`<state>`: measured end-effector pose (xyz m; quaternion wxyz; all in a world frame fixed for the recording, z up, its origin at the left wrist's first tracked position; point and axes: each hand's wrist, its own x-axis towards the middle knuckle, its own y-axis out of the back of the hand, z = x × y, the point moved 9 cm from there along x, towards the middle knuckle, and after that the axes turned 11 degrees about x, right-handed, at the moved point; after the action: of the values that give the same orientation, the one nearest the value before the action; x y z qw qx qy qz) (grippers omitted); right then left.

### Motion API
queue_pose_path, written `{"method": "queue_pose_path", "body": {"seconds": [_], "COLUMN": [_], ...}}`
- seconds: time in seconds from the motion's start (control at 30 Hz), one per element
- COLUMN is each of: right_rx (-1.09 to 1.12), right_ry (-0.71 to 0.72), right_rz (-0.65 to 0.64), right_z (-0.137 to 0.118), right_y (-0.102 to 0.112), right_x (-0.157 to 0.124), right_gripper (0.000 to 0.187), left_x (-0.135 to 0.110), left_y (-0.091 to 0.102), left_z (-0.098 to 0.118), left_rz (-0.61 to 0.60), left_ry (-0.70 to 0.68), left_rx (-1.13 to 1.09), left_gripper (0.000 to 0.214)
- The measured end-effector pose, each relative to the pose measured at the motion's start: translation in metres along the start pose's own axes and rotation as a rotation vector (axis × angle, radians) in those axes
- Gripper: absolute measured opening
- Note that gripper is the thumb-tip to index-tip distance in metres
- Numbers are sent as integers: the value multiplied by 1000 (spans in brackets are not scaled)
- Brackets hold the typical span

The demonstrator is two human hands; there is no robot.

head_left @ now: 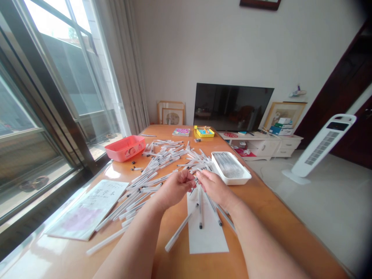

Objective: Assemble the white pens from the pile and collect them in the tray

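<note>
Loose pens (pixel 200 215) lay to the near left of the white tray (pixel 237 181), partly over a sheet of paper (pixel 207 242), their long axes fanning toward the person; at least two had black ends pointing that way. Many more clear tubes (pixel 154 164) spread out left of the tray. The right hand (pixel 211 184) was the nearer to the tray, just beside its left wall; the left hand (pixel 178 182) was farther left of it. Both forearms reached forward and converged, with fingertips bent together in a pinch; whether they gripped a pen part, I could not tell.
</note>
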<state>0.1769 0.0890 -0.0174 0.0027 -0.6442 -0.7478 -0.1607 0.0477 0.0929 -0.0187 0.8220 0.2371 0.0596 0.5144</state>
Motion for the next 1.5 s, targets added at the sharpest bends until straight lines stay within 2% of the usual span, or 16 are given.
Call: {"method": "queue_pose_path", "body": {"seconds": [0.17,0.27,0.37,0.47,0.6,0.77,0.83,1.0,1.13,1.23,1.4,1.5], "right_rx": [-118,-140,-141,-89,70,164,165,92,88,112,183,265], "right_ry": [93,108,113,96,13,-88,-73,-7,22,18,-65,-101], "right_rz": [7,38,56,77,88,194,217,211,204,206,238,241], "right_z": [-10,-12,-13,-9,4,22,23,14,9,10,20,19], "right_y": [1,6,9,11,8,14,17,20,19,19,19,19], "right_x": [-1,-1,-1,0,4,6,7,5,5,5,7,6], "right_gripper": [37,37,37,38,37,35,35,37,37,36,37,39], "left_x": [-3,-8,-13,-11,-5,-6,-6,-6,-7,-6,-6,-7], "left_y": [1,2,3,2,1,10,11,7,2,4,9,10], "left_z": [6,12,10,6,5,23,26,13,5,7,23,29], "left_rz": [1,-44,-92,-104,-31,160,173,22,-58,-14,120,147], "left_ry": [16,51,109,82,25,-39,-41,25,65,24,-65,-77], "left_rx": [19,50,147,145,181,520,541,325,228,241,451,504], "left_gripper": [25,33,38,35,29,21,22,41,41,36,25,22]}}
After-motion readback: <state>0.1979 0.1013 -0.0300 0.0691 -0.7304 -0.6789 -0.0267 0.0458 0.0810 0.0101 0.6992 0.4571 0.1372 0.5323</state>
